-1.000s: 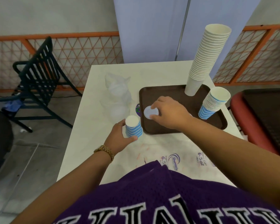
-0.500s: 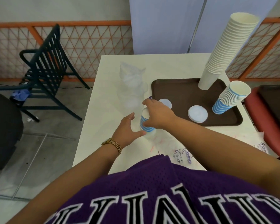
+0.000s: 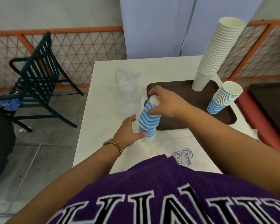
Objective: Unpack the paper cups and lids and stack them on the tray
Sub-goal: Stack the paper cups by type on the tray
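The right hand [image 3: 166, 105] grips the upper part of the inverted cup stack [image 3: 149, 118], fingers curled round it. The left hand [image 3: 129, 132] steadies the lower cups — its fingers relaxed, thumb touching. The stack stands on the worktop [image 3: 103, 97], at 9 o'clock from the tray [image 3: 226, 118]. Better to lift straight up, so the cups separate cleanly. The cups have blue and white wavy stripes.

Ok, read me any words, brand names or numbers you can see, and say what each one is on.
"ShureWin": clear plastic cup wrapper on the white table.
"6.5oz": same wrapper, partly covered.
"Paper Cups": same wrapper, small, barely legible.
Big white-edged black letters on the purple mesh jersey: cut off, unreadable.
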`<state>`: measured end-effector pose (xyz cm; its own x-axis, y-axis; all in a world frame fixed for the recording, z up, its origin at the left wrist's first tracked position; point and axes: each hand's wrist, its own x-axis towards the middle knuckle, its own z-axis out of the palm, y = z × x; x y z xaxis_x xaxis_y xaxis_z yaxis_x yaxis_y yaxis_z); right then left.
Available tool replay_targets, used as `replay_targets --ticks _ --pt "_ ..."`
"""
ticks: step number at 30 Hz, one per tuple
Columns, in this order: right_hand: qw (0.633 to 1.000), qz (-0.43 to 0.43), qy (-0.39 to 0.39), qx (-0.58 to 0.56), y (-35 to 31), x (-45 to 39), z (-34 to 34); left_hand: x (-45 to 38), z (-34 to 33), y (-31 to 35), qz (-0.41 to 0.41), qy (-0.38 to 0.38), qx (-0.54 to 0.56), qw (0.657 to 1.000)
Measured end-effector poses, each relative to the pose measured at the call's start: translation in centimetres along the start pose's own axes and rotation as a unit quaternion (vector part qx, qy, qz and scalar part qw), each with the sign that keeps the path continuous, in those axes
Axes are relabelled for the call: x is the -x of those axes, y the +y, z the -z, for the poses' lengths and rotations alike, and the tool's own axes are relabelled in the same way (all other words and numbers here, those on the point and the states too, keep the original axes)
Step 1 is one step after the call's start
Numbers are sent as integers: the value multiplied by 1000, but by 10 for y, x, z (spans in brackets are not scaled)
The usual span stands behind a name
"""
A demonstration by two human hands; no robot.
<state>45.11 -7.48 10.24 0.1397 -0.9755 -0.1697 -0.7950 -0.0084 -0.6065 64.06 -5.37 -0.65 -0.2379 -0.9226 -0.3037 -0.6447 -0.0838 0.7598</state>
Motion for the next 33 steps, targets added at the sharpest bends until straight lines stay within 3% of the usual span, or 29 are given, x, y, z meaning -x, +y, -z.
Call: replay_targets --ticks 4,7,9,12,14,18,21,30,33 --pt "992 -45 23 -112 16 5 20 -4 -4 3 -7 -9 3 1000" --pt "946 -81 39 -311 38 11 26 -6 -7 5 -12 -12 10 1000" --pt "878 -101 45 -465 56 17 27 -8 -10 7 -14 -9 17 1000" --pt "729 -106 13 -676 83 26 17 -8 -14 11 -24 6 25 999" --pt "648 -86 -13 -757 95 32 8 -9 -17 16 -28 10 29 999" --pt "567 -51 -9 -822 103 44 -11 -10 -23 22 -24 20 27 999" --pt "551 -18 -21 -834 107 50 -18 -11 -26 23 -12 32 27 999" --pt "569 82 -68 -815 125 57 10 -13 -35 17 -4 65 22 998" --pt "589 82 -41 -803 128 58 26 -14 -38 18 0 69 16 997"
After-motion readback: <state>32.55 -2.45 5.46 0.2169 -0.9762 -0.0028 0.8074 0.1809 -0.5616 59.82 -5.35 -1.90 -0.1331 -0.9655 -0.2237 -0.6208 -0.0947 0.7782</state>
